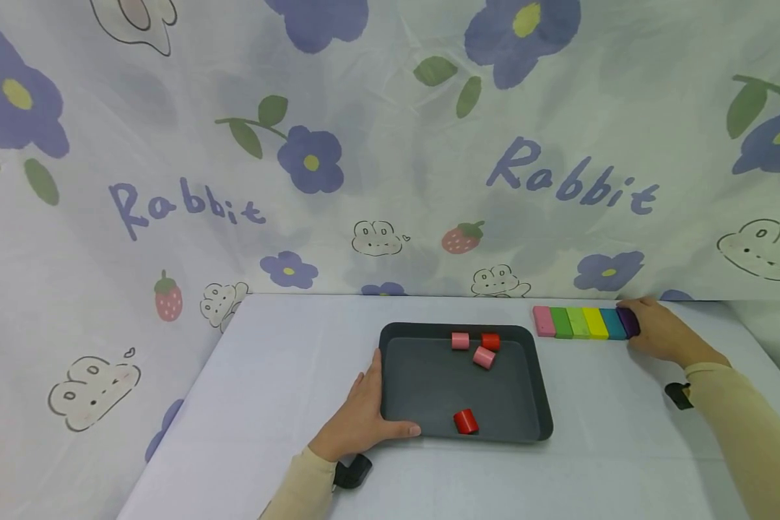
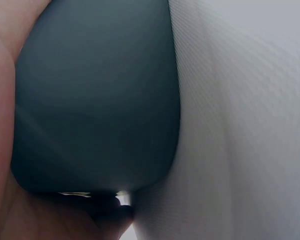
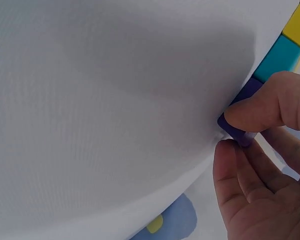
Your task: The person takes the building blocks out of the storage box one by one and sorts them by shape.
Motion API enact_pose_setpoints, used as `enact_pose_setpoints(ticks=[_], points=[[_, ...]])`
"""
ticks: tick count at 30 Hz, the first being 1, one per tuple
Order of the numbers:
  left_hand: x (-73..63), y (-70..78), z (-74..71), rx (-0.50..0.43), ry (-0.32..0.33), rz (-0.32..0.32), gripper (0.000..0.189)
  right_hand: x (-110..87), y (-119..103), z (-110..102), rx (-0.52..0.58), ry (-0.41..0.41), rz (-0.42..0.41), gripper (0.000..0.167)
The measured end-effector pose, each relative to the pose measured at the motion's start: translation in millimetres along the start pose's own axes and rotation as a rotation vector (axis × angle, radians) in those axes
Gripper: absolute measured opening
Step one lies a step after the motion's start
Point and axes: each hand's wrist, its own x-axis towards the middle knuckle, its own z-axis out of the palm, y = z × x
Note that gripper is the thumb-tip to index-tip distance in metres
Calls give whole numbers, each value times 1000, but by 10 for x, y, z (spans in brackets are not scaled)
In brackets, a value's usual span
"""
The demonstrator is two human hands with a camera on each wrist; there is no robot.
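My left hand (image 1: 359,415) rests against the front left corner of a dark grey tray (image 1: 429,390), its fingers along the left side and the thumb along the front edge. The tray's outer wall (image 2: 100,110) fills much of the left wrist view. At the back right, my right hand (image 1: 661,332) pinches the purple block (image 1: 627,322) at the right end of a row. Thumb and fingers lie on the purple block (image 3: 250,90) in the right wrist view. Left of it is a blue block (image 1: 614,324), then a yellow block (image 1: 595,323).
The row continues with a light green block (image 1: 577,323), a green block (image 1: 562,323) and a pink block (image 1: 544,322), right of the tray. Inside the tray lie red cylinders (image 1: 466,421) and pink cylinders (image 1: 484,357). A patterned cloth (image 1: 377,159) hangs behind the white table (image 1: 247,404).
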Motion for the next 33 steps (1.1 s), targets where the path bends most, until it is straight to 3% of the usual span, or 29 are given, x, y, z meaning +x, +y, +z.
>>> enact_pose_setpoints(ticks=[20,33], points=[[2,-18,2,-8,0,9,139,-13,-7,20,-1,13,1,74],[3,-17,11,0,0,-5,139,-107,-182,-68,-34,120,-102,70]])
